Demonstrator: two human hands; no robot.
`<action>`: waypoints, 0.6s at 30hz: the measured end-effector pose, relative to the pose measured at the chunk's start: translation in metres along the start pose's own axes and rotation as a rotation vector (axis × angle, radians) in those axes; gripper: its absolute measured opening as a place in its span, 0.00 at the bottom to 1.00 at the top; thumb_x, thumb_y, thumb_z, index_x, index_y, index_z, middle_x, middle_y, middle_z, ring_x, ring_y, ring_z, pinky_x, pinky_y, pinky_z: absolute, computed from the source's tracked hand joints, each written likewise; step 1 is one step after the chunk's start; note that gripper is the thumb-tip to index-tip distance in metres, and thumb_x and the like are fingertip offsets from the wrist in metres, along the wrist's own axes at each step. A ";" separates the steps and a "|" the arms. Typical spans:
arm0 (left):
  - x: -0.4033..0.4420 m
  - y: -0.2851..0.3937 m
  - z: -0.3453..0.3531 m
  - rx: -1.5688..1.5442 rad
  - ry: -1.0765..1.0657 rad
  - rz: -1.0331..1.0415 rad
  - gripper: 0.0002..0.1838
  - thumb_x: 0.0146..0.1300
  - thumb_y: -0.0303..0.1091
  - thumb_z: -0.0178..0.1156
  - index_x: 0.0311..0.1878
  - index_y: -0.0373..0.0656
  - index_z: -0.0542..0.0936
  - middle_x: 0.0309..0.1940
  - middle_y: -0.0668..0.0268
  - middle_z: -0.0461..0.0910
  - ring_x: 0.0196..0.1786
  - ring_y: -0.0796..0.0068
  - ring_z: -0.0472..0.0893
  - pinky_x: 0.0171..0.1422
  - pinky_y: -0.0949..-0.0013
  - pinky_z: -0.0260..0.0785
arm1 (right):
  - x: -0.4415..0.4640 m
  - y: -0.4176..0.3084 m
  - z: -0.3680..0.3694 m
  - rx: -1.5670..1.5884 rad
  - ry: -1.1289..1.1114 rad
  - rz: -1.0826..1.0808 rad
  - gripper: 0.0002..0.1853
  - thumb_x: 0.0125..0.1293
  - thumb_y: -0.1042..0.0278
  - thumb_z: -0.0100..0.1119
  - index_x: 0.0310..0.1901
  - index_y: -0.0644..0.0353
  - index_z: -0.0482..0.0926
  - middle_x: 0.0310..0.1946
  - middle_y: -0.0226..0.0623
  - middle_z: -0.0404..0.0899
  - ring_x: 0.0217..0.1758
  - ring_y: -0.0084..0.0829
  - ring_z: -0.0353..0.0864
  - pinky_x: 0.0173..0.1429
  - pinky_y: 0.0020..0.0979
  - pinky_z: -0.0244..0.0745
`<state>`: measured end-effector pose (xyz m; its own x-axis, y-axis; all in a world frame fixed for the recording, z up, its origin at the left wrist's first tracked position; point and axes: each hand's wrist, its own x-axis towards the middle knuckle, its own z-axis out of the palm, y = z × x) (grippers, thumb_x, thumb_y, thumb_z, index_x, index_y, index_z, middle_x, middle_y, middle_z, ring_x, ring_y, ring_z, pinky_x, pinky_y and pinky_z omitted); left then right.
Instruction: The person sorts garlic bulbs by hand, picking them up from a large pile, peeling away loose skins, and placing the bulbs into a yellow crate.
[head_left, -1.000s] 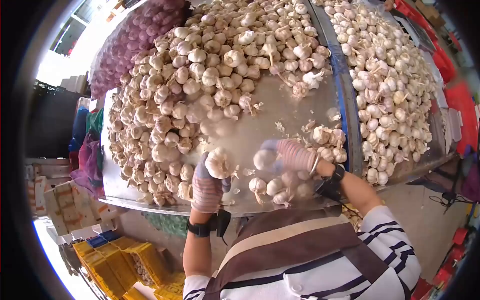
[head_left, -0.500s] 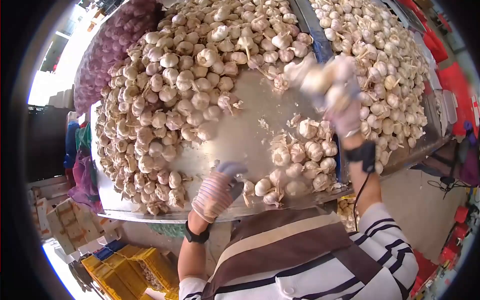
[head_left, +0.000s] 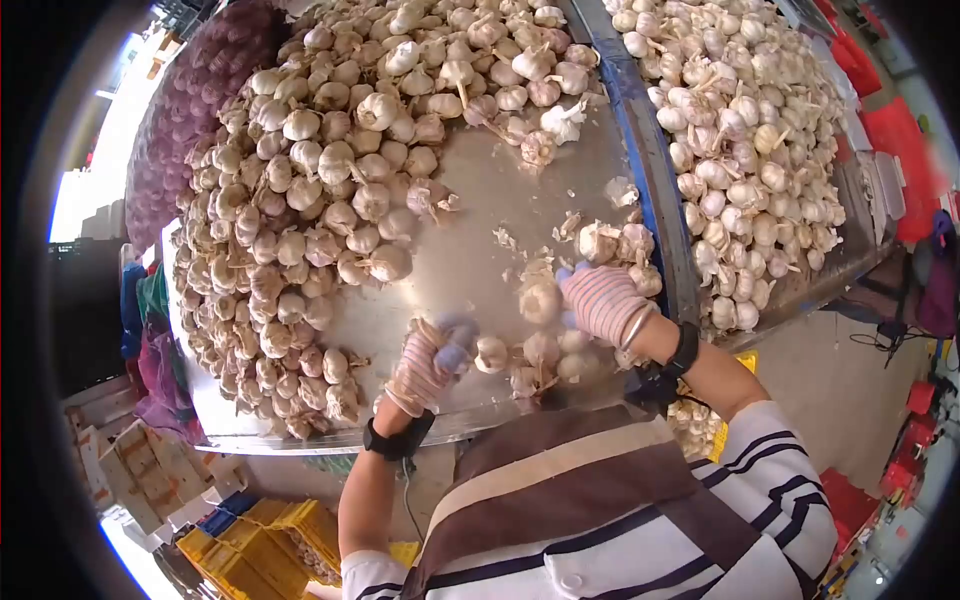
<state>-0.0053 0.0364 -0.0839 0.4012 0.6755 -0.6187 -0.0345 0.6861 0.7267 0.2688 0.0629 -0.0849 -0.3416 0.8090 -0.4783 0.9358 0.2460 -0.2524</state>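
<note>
My right hand [head_left: 605,303], in a striped glove with blue fingertips, reaches over the small group of garlic bulbs at the table's near side. Its fingers are apart, beside a garlic bulb [head_left: 540,302], and the palm hides other bulbs. My left hand [head_left: 432,362], in a matching glove, is closed near the table's front edge. A pale papery bit [head_left: 424,328] shows at its fingers; what it grips is blurred and hidden. A single garlic bulb [head_left: 490,354] lies just right of it.
A large garlic heap [head_left: 330,170] covers the table's left and back. Beyond a blue-edged divider [head_left: 640,130] lies another heap [head_left: 750,150]. A purple net sack [head_left: 190,130] stands at left. Yellow crates [head_left: 250,550] sit below. Loose skins [head_left: 505,240] litter the metal top [head_left: 470,270].
My right hand has come back from the divider to the near bulbs, without the several bulbs it held. My left hand stays near the front edge. The view has shifted slightly.
</note>
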 end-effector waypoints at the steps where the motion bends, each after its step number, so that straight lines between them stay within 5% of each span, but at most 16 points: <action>1: 0.006 -0.002 -0.003 0.002 -0.002 0.002 0.15 0.68 0.43 0.53 0.45 0.41 0.77 0.30 0.71 0.77 0.30 0.84 0.72 0.31 0.77 0.64 | 0.000 0.002 -0.004 0.000 0.003 0.002 0.19 0.53 0.56 0.62 0.41 0.62 0.75 0.33 0.49 0.79 0.41 0.48 0.80 0.41 0.43 0.76; 3: 0.023 -0.011 -0.013 0.447 0.035 0.413 0.20 0.69 0.50 0.50 0.40 0.40 0.78 0.30 0.71 0.76 0.29 0.85 0.69 0.33 0.77 0.64 | 0.001 0.014 -0.017 0.251 0.019 -0.043 0.22 0.51 0.57 0.62 0.43 0.65 0.74 0.33 0.52 0.78 0.37 0.50 0.79 0.41 0.45 0.76; 4: 0.031 -0.015 -0.014 0.445 0.031 0.469 0.18 0.68 0.46 0.55 0.38 0.37 0.79 0.30 0.72 0.76 0.31 0.85 0.70 0.34 0.78 0.65 | 0.003 0.026 -0.011 0.310 0.148 -0.101 0.18 0.52 0.61 0.62 0.42 0.63 0.74 0.30 0.42 0.79 0.31 0.39 0.80 0.37 0.38 0.77; 5: 0.032 -0.005 -0.004 0.443 0.030 0.473 0.18 0.68 0.46 0.55 0.38 0.37 0.79 0.30 0.72 0.76 0.31 0.85 0.70 0.34 0.78 0.65 | -0.002 0.032 -0.016 0.306 0.150 -0.101 0.18 0.52 0.61 0.62 0.42 0.63 0.74 0.30 0.42 0.79 0.31 0.39 0.80 0.37 0.38 0.77; 7: 0.033 0.021 0.025 0.502 0.002 0.239 0.15 0.61 0.41 0.63 0.44 0.39 0.79 0.35 0.67 0.78 0.35 0.78 0.76 0.38 0.72 0.69 | -0.016 0.038 -0.034 1.264 -0.086 0.099 0.14 0.54 0.64 0.63 0.40 0.60 0.74 0.28 0.30 0.76 0.27 0.24 0.77 0.31 0.29 0.74; 8: 0.041 0.021 0.036 0.499 0.000 0.242 0.15 0.61 0.41 0.63 0.44 0.39 0.79 0.35 0.67 0.78 0.35 0.78 0.76 0.38 0.72 0.69 | -0.024 0.037 -0.042 1.454 -0.061 0.037 0.12 0.57 0.64 0.63 0.39 0.60 0.76 0.28 0.24 0.73 0.25 0.16 0.74 0.29 0.23 0.70; 10: 0.055 0.019 0.056 1.219 0.074 0.446 0.19 0.55 0.34 0.67 0.52 0.45 0.77 0.42 0.61 0.78 0.37 0.66 0.80 0.40 0.65 0.72 | -0.021 0.051 -0.020 1.527 -0.079 -0.058 0.12 0.56 0.64 0.64 0.37 0.60 0.77 0.27 0.25 0.73 0.27 0.16 0.74 0.29 0.23 0.70; 11: 0.061 0.015 0.059 1.218 0.067 0.450 0.19 0.55 0.34 0.67 0.52 0.45 0.77 0.42 0.61 0.78 0.37 0.66 0.80 0.40 0.65 0.72 | -0.022 0.051 -0.018 1.602 -0.100 -0.156 0.11 0.55 0.63 0.66 0.35 0.60 0.78 0.27 0.25 0.72 0.28 0.16 0.74 0.30 0.22 0.71; 13: 0.073 0.007 0.063 1.308 -0.128 0.398 0.11 0.63 0.39 0.53 0.46 0.47 0.77 0.45 0.52 0.76 0.46 0.54 0.80 0.46 0.56 0.73 | -0.032 0.044 -0.014 1.579 -0.207 -0.015 0.11 0.53 0.63 0.67 0.32 0.59 0.78 0.30 0.29 0.76 0.33 0.22 0.77 0.35 0.28 0.73; 15: 0.072 0.021 0.072 1.478 -0.171 0.398 0.14 0.63 0.42 0.53 0.48 0.48 0.75 0.45 0.53 0.77 0.46 0.54 0.80 0.46 0.57 0.73 | -0.032 0.026 0.004 0.513 0.170 -0.324 0.09 0.52 0.64 0.64 0.31 0.58 0.77 0.33 0.37 0.78 0.38 0.33 0.79 0.40 0.36 0.74; 18: 0.076 0.023 0.071 1.656 -0.263 0.315 0.13 0.64 0.41 0.53 0.48 0.48 0.74 0.42 0.54 0.79 0.45 0.54 0.81 0.45 0.57 0.73 | -0.040 -0.007 0.015 -0.040 -0.021 -0.127 0.11 0.52 0.64 0.58 0.36 0.57 0.78 0.33 0.45 0.79 0.41 0.44 0.81 0.42 0.44 0.75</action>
<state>0.0892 0.0843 -0.0931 0.7006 0.5436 -0.4622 0.7127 -0.5637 0.4175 0.2743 0.0208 -0.0770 -0.4589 0.7585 -0.4626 0.8875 0.3671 -0.2784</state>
